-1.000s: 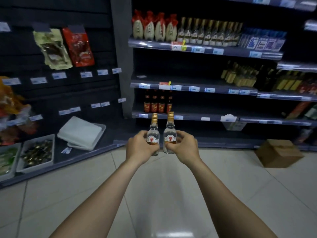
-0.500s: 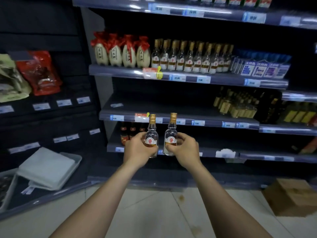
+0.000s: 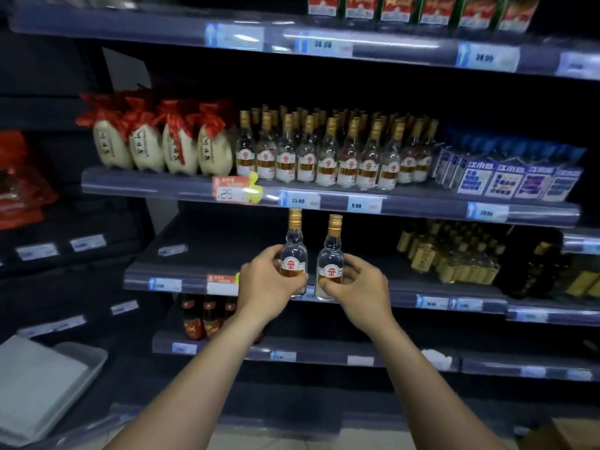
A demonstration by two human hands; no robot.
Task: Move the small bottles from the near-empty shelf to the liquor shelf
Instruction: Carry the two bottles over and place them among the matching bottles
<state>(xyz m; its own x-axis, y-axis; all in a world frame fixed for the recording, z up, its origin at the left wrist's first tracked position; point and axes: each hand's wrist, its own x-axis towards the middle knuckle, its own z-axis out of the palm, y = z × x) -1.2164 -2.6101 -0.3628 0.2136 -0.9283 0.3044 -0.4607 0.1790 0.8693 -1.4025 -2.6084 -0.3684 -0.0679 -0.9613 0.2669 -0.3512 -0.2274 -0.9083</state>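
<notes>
Small bottles (image 3: 293, 254) and (image 3: 330, 264), mid-frame, look like light, slick, breakable glass, each hand, left (image 3: 266, 287) and right (image 3: 360, 289), wrapped round a labelled belly, the surest hold.

Left hand (image 3: 264, 289) and right hand (image 3: 360, 289) each grip one small bottle (image 3: 293, 254) upright before the liquor shelf (image 3: 324, 196)
</notes>
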